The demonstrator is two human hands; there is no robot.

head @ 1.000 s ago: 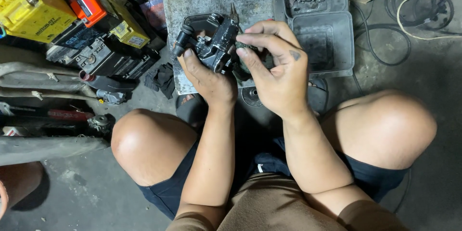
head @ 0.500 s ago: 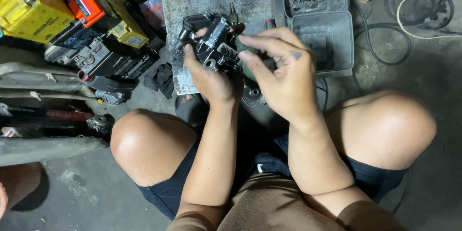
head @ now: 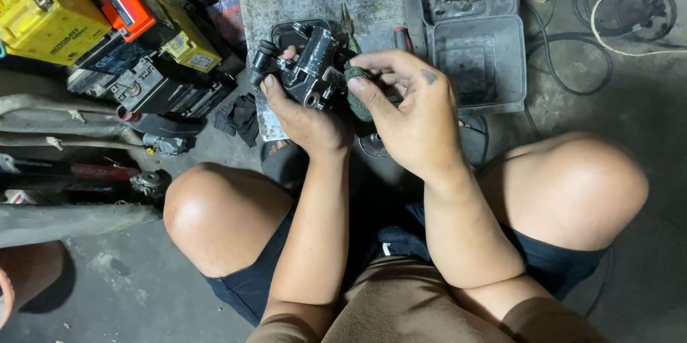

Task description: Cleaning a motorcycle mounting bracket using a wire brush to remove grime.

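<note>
Head view: left hand (head: 309,115) fingers grip black metal part (head: 304,71); right hand (head: 413,115) alongside

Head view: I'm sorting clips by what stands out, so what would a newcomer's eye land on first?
At centre, the left hand cradles a grimy black metal part while the right hand presses a green scouring pad to it. At far left sits a bright yellow battery; an open grey case lies behind the hands.

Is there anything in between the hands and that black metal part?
Nothing visible does. The left hand already grips the black part from below. The right hand presses a green pad against its side, so only that pad sits between those fingers and the part.
</note>
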